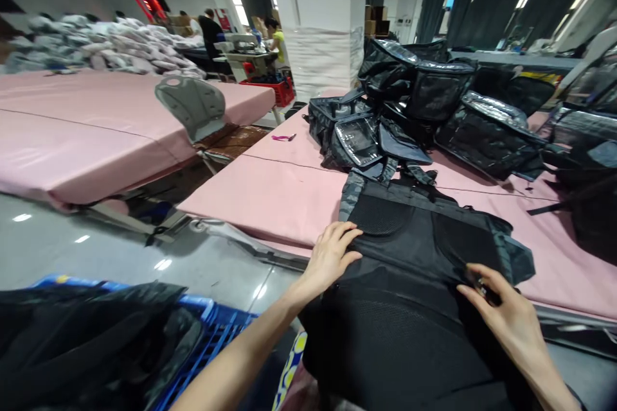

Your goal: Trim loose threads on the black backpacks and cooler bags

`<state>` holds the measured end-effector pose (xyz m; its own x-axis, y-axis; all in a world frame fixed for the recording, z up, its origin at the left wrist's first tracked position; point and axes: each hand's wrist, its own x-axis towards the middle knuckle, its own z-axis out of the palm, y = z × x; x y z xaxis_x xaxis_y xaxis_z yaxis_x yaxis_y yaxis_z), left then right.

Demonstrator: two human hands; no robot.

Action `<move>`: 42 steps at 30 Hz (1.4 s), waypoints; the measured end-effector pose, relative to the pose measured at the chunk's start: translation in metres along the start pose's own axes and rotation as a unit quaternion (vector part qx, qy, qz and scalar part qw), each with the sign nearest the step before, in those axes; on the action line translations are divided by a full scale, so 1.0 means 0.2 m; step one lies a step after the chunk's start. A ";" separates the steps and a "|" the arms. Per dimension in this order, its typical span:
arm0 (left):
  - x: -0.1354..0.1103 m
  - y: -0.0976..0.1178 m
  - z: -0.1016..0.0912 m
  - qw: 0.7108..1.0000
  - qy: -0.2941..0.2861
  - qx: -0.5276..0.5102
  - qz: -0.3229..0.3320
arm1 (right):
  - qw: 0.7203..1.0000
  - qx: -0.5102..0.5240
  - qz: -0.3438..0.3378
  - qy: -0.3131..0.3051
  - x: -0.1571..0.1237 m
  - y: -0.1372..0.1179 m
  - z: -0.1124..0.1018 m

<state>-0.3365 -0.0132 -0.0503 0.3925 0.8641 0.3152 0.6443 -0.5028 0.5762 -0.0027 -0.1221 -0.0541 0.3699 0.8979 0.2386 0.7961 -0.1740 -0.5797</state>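
Note:
A black backpack (414, 270) with mesh back padding lies over the near edge of a pink table (284, 192), its camouflage straps pointing away from me. My left hand (331, 255) rests on its left side, fingers bent and pressing on the fabric. My right hand (501, 311) pinches a small part on the backpack's right side, perhaps a zipper pull; I cannot make it out clearly.
Several more black bags (434, 103) are piled at the back of the table. A pink tool (283, 137) lies on the table's left part. A blue crate (212, 340) with black fabric stands at lower left. A grey chair (193, 106), another pink table, a white pillar and distant people are behind.

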 end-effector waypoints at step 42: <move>1.07 0.18 0.20 0.902 -0.105 -0.367 -0.204 | 0.956 0.044 -0.287 -0.046 0.86 -0.27 0.17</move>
<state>-0.2042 0.1527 0.0074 0.3856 0.9119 -0.1409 0.1856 0.0730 0.9799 0.0015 0.0547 -0.0086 -0.1625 0.8677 0.4698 0.8101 0.3891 -0.4386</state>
